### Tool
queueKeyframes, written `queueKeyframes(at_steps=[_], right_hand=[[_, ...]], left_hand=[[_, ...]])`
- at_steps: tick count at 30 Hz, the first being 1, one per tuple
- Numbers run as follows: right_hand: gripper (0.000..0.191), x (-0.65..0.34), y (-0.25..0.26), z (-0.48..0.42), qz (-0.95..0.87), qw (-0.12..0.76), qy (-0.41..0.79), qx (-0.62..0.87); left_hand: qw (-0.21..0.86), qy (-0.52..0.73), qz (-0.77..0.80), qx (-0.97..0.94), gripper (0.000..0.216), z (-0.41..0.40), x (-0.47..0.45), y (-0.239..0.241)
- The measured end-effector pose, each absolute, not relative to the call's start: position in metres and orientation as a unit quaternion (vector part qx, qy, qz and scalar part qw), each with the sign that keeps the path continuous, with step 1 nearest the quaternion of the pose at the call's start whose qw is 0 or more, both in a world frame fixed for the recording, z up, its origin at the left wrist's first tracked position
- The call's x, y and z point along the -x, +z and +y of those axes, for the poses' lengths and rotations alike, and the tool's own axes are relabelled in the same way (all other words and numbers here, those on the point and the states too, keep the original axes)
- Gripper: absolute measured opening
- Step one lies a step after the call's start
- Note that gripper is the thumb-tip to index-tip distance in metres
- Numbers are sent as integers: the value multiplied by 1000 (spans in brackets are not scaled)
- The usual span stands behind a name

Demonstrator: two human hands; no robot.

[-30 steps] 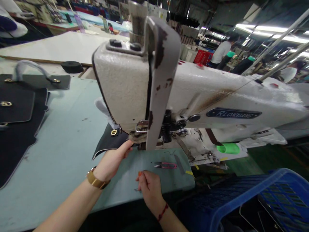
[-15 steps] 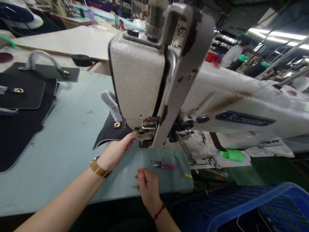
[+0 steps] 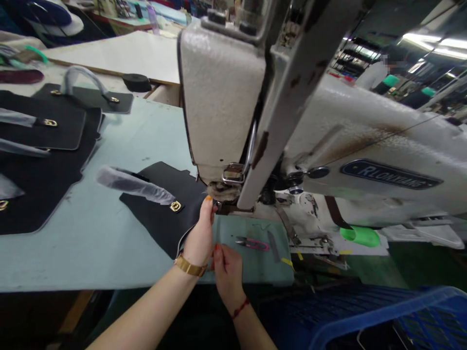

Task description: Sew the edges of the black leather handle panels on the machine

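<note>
My left hand (image 3: 199,232), a gold watch on its wrist, lies flat on the near right edge of a black leather panel (image 3: 156,214). Its fingers stretch toward the presser foot (image 3: 222,192) of the white sewing machine (image 3: 222,97). The panel carries a gold buckle (image 3: 175,206) and a handle wrapped in grey film (image 3: 134,184). It lies on the pale blue table (image 3: 109,253), left of the needle. My right hand (image 3: 228,272) sits just right of the left wrist with its fingers pinched together. What it pinches is hidden.
Pink thread snips (image 3: 252,243) lie on the table right of my hands. Stacked black panels with handles (image 3: 40,160) fill the left side. A blue plastic basket (image 3: 368,318) stands at the lower right. A green cup-like part (image 3: 359,236) sits under the machine arm. A person stands far back.
The black panel has come out from under the machine head and now lies mostly in view to its left. My right hand has moved up beside my left wrist.
</note>
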State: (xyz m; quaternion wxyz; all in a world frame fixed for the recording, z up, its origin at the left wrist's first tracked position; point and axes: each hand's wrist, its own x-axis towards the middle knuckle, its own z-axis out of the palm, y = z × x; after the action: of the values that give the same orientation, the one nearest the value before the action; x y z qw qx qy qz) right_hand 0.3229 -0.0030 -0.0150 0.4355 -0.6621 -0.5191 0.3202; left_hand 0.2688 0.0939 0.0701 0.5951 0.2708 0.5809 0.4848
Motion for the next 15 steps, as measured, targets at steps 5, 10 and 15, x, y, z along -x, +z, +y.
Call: queueKeyframes(at_steps=[5, 10, 15], right_hand=[[49, -325, -13, 2, -477, 460, 316, 680], [41, -323, 18, 14, -388, 559, 421, 600], [58, -309, 57, 47, -325, 581, 543, 511]], left_hand=[[592, 490, 598, -228, 41, 81, -282, 65], [598, 451, 551, -367, 35, 26, -243, 79], [491, 429, 491, -577, 17, 61, -174, 136]])
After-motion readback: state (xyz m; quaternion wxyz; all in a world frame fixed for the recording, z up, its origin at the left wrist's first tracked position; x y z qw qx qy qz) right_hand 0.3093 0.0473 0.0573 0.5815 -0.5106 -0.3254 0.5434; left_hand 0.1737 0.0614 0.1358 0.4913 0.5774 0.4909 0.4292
